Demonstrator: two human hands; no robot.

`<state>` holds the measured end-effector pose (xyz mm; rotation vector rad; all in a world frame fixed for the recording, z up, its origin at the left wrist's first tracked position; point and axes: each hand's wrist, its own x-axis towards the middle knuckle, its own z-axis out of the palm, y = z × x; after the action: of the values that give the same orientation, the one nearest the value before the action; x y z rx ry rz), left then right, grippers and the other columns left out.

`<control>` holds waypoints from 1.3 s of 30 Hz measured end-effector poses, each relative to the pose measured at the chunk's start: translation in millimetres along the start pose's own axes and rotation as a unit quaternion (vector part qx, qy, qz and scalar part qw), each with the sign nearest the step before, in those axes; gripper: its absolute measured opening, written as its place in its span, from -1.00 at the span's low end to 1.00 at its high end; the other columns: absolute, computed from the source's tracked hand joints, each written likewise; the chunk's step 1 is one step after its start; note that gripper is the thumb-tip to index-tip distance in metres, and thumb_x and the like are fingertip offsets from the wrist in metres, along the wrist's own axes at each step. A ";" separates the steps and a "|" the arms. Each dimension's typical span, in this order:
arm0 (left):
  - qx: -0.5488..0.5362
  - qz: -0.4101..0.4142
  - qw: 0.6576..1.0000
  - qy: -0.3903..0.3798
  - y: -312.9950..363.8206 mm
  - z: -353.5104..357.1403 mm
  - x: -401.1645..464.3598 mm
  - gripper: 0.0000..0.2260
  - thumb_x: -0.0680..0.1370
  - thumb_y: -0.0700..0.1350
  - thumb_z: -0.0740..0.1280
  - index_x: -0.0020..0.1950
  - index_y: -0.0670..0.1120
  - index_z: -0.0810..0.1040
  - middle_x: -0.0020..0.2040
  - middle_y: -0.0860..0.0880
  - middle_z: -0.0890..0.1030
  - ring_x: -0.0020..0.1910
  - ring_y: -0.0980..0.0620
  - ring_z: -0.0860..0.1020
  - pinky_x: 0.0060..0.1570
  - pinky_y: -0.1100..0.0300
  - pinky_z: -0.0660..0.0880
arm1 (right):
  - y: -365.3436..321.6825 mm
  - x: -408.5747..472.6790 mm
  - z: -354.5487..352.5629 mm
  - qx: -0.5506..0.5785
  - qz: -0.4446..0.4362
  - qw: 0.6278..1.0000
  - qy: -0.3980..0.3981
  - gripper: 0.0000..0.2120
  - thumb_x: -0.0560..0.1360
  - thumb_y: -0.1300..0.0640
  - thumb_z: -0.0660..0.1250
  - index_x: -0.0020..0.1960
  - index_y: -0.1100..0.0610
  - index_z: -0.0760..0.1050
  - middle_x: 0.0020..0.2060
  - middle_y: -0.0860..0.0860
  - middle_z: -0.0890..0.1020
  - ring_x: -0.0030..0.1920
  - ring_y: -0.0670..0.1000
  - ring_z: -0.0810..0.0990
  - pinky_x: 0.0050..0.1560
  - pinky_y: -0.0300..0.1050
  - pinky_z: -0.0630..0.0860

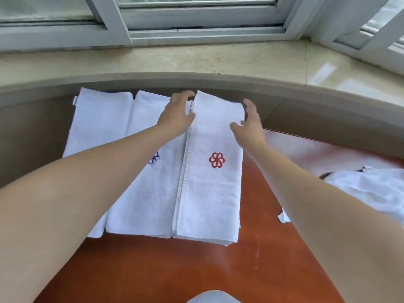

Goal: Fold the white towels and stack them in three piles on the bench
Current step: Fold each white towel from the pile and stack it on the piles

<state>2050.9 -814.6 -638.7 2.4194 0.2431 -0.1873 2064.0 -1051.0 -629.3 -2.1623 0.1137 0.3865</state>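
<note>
Nearest on the reddish-brown bench [153, 270], the front edges of three folded white towel piles lie side by side, touching. The right pile [209, 193] is topped by a towel with a red flower emblem [216, 160]; the middle pile [148, 193] shows a blue emblem partly hidden by the forearm; the left pile [98, 123] sits beside it. Toward the bench's right edge lies a heap of unfolded white towels [367, 189]. Farther back, the left hand [178, 112] rests with relaxed fingers at the right pile's far left corner, holding nothing. The right hand [251, 121] hovers spread at its far right corner, gripping nothing. This looks like squaring the top towel; next probably calls for reaching to the heap. Beyond runs the stone window sill [196, 60].
</note>
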 end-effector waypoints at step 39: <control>0.303 0.032 0.913 -0.271 7.0 84.1 -359.8 -0.33 0.62 0.07 0.26 0.67 0.05 0.05 0.68 -0.08 0.01 0.64 -0.08 0.04 0.58 -0.06 0.09 | 122.4 -324.7 10.5 -0.421 -0.049 0.868 -0.260 -0.33 0.61 0.07 0.27 0.64 -0.01 0.05 0.64 -0.08 -0.01 0.56 0.12 0.16 0.31 0.12 0.44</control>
<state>1696.8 -919.8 -626.1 2.8406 -0.1781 -1.0153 1726.9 -1133.9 -627.9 -2.7884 -0.5708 1.1015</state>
